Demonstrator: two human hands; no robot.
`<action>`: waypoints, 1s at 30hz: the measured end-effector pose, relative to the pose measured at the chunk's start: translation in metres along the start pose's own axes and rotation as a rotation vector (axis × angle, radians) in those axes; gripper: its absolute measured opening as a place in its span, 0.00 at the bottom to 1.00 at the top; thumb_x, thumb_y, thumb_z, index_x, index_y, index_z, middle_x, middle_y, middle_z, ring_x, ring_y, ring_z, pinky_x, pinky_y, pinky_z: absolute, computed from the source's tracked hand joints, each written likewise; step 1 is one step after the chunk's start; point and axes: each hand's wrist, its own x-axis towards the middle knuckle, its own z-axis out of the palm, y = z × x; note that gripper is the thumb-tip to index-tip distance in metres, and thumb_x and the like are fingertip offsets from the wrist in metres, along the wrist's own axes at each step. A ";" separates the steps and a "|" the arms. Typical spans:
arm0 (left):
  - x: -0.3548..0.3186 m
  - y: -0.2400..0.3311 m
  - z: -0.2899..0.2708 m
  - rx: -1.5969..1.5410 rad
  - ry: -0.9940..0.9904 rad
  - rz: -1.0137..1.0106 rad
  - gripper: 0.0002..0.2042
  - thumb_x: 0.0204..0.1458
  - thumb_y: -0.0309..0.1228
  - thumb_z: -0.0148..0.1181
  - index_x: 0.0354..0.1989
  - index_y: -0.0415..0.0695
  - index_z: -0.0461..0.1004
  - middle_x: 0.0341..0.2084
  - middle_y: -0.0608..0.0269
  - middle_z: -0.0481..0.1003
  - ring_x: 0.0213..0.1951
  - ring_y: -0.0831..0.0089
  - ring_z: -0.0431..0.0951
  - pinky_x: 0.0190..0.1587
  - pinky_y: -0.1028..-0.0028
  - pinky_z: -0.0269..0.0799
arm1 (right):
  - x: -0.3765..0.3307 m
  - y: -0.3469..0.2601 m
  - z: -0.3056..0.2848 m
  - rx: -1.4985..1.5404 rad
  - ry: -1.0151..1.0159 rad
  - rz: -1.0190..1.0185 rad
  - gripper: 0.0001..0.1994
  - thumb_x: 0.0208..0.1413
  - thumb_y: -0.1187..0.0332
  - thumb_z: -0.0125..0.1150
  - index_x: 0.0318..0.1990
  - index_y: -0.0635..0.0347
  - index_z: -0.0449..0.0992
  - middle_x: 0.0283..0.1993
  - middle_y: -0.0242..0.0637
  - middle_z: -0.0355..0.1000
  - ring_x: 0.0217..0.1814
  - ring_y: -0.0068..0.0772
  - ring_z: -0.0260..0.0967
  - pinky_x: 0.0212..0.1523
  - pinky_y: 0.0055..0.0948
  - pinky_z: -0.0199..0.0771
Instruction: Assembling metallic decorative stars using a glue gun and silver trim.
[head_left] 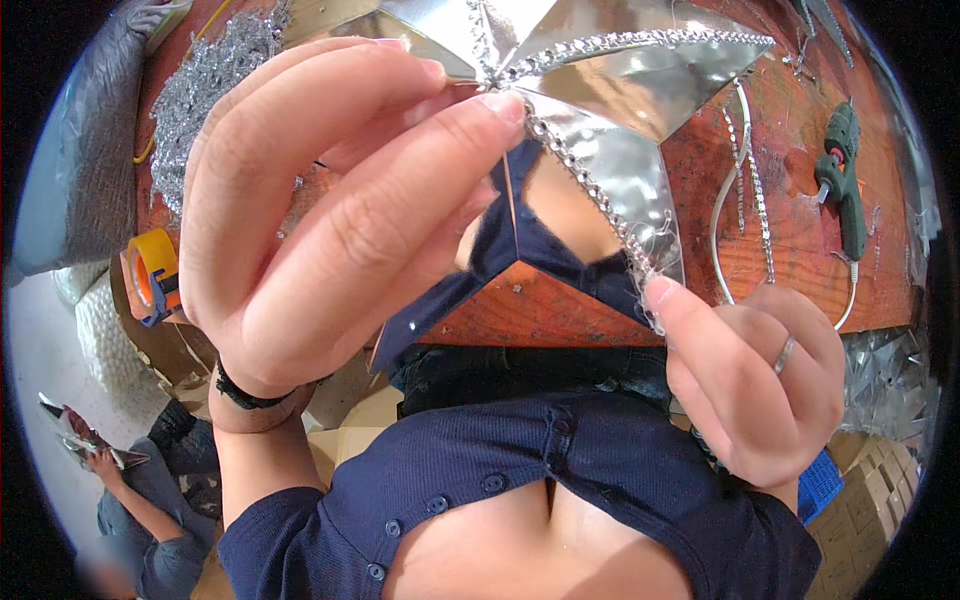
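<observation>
A mirror-silver star [625, 165] with folded, pointed arms is held up in front of me over the table. Strips of rhinestone chain [575, 170] run along its ridges from the centre outward. With thumb and fingertips closed, my left hand [330, 190] pinches the inner end of one strip at the star's centre. At the outer end of that strip, by a star tip, my right hand [755, 375] is closed on the chain, its other fingers curled. Thin clear strands cling to the chain near there. My left fingers hide part of the star.
A heap of silver rhinestone chain [215, 110] lies at the far left of the wooden table [700, 255]. An orange tape roll [152, 270] sits by the left edge. On the right are a green glue gun [845, 185] and loose chain strips [765, 215]. Another person [165, 520] works lower left.
</observation>
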 end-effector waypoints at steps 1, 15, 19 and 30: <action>0.001 0.001 -0.001 0.009 -0.011 -0.002 0.11 0.49 0.24 0.60 0.40 0.34 0.77 0.40 0.48 0.73 0.43 0.56 0.76 0.47 0.61 0.76 | 0.000 0.000 0.000 -0.006 0.006 -0.007 0.24 0.23 0.81 0.62 0.38 0.70 0.78 0.21 0.34 0.66 0.19 0.32 0.59 0.18 0.28 0.56; 0.000 -0.002 -0.002 -0.039 -0.017 -0.014 0.11 0.48 0.23 0.60 0.40 0.35 0.77 0.40 0.48 0.73 0.43 0.56 0.75 0.48 0.56 0.75 | 0.004 -0.009 -0.004 -0.041 -0.068 0.080 0.19 0.31 0.80 0.64 0.39 0.65 0.78 0.21 0.32 0.68 0.20 0.34 0.62 0.21 0.30 0.61; -0.004 -0.003 -0.003 -0.035 -0.024 -0.013 0.10 0.49 0.23 0.60 0.40 0.35 0.77 0.40 0.48 0.73 0.43 0.56 0.75 0.49 0.56 0.75 | -0.006 -0.003 0.010 0.042 0.121 0.072 0.16 0.34 0.82 0.65 0.37 0.65 0.78 0.21 0.34 0.70 0.19 0.34 0.63 0.22 0.30 0.63; -0.001 -0.002 -0.004 -0.021 -0.043 -0.020 0.10 0.49 0.22 0.60 0.40 0.35 0.77 0.41 0.49 0.72 0.43 0.57 0.75 0.49 0.57 0.75 | 0.005 -0.008 -0.003 -0.069 -0.074 0.043 0.23 0.28 0.84 0.63 0.41 0.71 0.77 0.20 0.33 0.68 0.18 0.31 0.62 0.20 0.27 0.61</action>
